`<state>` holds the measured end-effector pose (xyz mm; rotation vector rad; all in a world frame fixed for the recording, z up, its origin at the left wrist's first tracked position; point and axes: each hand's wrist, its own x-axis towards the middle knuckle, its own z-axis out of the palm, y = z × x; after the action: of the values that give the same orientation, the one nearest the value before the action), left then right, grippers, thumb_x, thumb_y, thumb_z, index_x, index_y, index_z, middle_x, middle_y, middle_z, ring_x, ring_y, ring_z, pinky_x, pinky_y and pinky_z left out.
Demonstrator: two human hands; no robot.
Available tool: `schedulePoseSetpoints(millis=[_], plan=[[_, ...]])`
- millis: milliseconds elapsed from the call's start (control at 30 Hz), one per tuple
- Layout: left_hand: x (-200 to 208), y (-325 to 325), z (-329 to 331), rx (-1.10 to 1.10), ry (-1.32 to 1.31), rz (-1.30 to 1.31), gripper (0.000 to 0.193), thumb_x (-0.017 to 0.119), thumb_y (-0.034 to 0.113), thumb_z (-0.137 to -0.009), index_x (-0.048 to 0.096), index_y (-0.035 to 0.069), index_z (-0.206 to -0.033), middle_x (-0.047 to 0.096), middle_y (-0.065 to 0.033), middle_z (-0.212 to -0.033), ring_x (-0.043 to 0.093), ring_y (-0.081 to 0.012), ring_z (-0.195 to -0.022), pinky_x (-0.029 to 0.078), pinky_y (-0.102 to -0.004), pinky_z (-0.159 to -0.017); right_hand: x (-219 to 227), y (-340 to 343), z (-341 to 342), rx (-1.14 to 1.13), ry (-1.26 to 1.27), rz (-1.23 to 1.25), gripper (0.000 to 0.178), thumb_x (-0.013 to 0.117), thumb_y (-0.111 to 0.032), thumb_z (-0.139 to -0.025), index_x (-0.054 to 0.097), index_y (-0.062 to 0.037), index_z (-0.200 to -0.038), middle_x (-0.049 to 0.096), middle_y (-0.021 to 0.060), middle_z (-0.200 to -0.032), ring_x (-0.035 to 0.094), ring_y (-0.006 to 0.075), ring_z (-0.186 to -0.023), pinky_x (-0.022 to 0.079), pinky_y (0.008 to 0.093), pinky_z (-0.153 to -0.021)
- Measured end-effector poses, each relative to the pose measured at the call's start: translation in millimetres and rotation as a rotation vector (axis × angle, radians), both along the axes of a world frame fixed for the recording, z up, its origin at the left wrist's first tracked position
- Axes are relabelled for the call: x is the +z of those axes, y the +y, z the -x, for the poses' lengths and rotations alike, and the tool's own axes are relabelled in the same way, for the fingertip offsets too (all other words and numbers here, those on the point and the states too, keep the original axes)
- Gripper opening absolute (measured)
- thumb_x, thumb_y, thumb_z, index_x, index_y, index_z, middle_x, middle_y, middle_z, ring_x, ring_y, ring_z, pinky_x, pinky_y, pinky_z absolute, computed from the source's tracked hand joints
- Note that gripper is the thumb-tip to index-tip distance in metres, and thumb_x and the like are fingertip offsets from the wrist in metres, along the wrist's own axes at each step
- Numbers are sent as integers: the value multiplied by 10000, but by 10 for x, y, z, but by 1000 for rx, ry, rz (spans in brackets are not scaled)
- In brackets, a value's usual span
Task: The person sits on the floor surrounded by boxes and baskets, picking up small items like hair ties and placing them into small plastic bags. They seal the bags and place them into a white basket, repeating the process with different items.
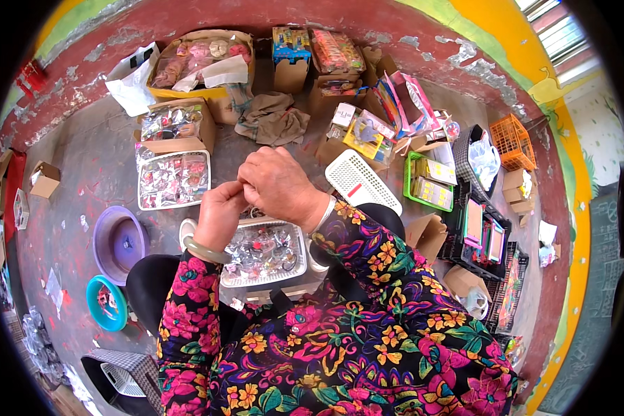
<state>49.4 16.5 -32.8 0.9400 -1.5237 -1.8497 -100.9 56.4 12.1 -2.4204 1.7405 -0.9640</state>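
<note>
My left hand [219,213] and my right hand [281,183] meet in front of me, fingertips pinched together. Whatever they hold between them, if anything, is hidden by the fingers. Right below them a white plastic basket [263,279] sits by my knees, filled with small trinkets in clear bags [260,246]. Past my left hand stands another white basket [141,199], full of small clear packets with pink and dark pieces [175,179]. An upturned or tilted white perforated basket [365,182] with a red mark lies just beyond my right wrist.
On the left stand a purple basin [139,243] and a teal basin [104,327] with scraps. Cardboard boxes of goods [211,104] line the far wall, with a grey-brown cloth [274,119] nearby. Right are a green basket [430,201], black crates [464,267] and an orange crate [513,142].
</note>
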Motion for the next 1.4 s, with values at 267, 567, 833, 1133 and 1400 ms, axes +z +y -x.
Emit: schedulePoseSetpoints(millis=[267,567,833,1133,1400], plan=[[36,26,5,1,-13,38,179,553,10,-835,613,-68,-984,630,-53,-843,557,-80,-774,464,-217,-694,-17,-15,12,12,41,-14,88,600,-163,-671,560,-96,-711,541,46,-742,516,233,-787,375,363,-688],[0,34,20,-12,-133,179,180,536,16,-847,610,-65,-990,610,-25,-857,547,-73,-781,465,-221,-700,38,4,38,47,-1,-75,65,588,-154,-681,566,-100,-709,545,41,-748,515,235,-791,373,367,-694],[67,88,73,-2,-114,191,179,555,20,-842,618,-57,-991,617,-19,-846,541,-66,-770,457,-215,-693,73,39,103,55,-54,-92,46,587,-140,-682,563,-105,-699,543,31,-726,518,231,-772,371,359,-682],[-44,116,136,65,-72,271,146,576,71,-824,625,-14,-932,623,-111,-729,517,-96,-660,436,-262,-626,45,60,144,32,-50,-23,47,590,-138,-682,563,-101,-694,536,27,-718,520,223,-767,374,353,-687],[-78,103,160,121,-51,284,136,568,53,-821,621,-18,-924,613,-138,-713,521,-97,-644,444,-266,-614,70,65,112,5,35,63,58,595,-151,-681,579,-98,-697,542,21,-732,519,208,-786,369,348,-707]])
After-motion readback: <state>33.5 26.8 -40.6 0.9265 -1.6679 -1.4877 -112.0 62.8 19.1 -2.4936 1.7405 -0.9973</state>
